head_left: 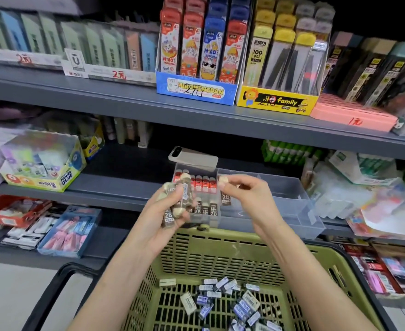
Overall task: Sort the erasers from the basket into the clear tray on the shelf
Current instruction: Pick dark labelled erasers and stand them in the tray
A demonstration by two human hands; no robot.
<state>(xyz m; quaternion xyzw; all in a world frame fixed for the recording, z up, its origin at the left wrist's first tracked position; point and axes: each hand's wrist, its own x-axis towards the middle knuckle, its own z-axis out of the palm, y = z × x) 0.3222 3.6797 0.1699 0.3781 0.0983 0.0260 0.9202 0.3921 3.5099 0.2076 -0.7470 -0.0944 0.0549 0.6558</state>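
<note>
My left hand (165,211) grips a bundle of several brown-sleeved 2B erasers (176,203) above the basket's far rim. Up and to the right, my right hand (246,192) pinches a single 2B eraser (224,191) by its cream top, over the clear tray (289,199) on the middle shelf. The tray's left part holds a row of red-sleeved erasers (201,182) and a row of brown 2B ones (205,207). Below, the olive-green basket (220,247) holds several loose blue-and-white wrapped erasers (230,302) on its floor.
A white phone (193,156) lies on the shelf behind the tray. A yellow glue box (43,168) stands to the left, packets of stationery to the right. Display boxes fill the upper shelf (125,99). The basket's black handle (53,290) sticks out at lower left.
</note>
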